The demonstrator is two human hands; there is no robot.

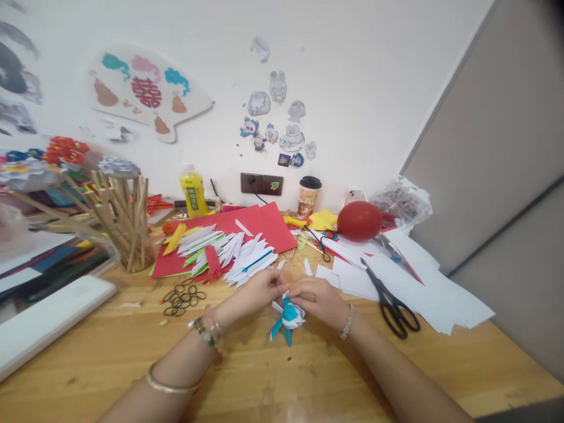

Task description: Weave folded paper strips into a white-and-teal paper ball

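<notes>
Both my hands meet over the middle of the wooden table [110, 358]. My left hand [255, 292] and my right hand [318, 299] pinch the top of a small folded paper piece [287, 317] made of white and blue strips, whose points hang down just above the tabletop. Behind my hands lies a heap of folded white, green and yellow paper strips [229, 252] on a red paper sheet [259, 226]. Several black rubber bands [181, 296] lie to the left of my left hand.
Black scissors [390, 299] rest on white paper sheets [423, 282] at the right. A red balloon [359, 221], a coffee cup [309, 197] and a yellow bottle [192, 191] stand near the wall. A holder of wooden sticks [127, 226] stands at the left, beside a white box [48, 320].
</notes>
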